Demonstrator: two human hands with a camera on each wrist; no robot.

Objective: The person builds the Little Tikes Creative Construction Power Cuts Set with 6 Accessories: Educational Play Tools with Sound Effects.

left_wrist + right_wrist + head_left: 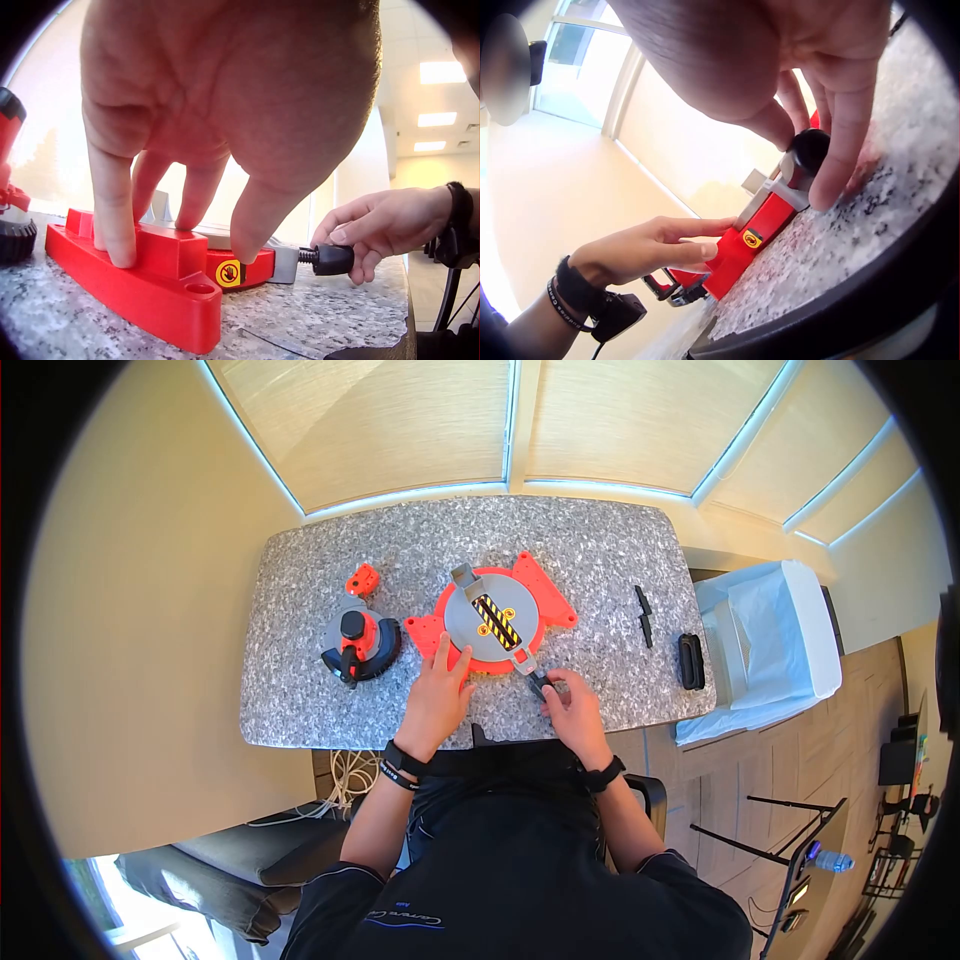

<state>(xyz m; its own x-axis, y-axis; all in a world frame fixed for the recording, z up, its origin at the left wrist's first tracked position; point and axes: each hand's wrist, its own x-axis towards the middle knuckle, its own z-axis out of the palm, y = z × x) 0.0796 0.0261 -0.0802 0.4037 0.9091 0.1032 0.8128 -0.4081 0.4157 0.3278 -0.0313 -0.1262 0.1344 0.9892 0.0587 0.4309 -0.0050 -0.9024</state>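
Observation:
A toy miter saw base, with a red body (545, 592) and a round grey turntable (460, 618), lies on the granite-patterned table. Spread fingers of my left hand (436, 705) rest on the near left part of it, the thumb touching its front side. My right hand (577, 715) pinches a black knob (334, 259) at the end of the turntable's grey arm. A threaded, spring-like shaft shows between knob and arm in the left wrist view. The red and black saw head (360, 638) with its grey blade disc sits to the left, apart from the base.
A small red part (363, 579) lies behind the saw head. Thin black pieces (644, 617) and a black oval part (691, 662) lie on the right of the table (600, 530). Beyond its right edge stands a bin with a white liner (810, 625).

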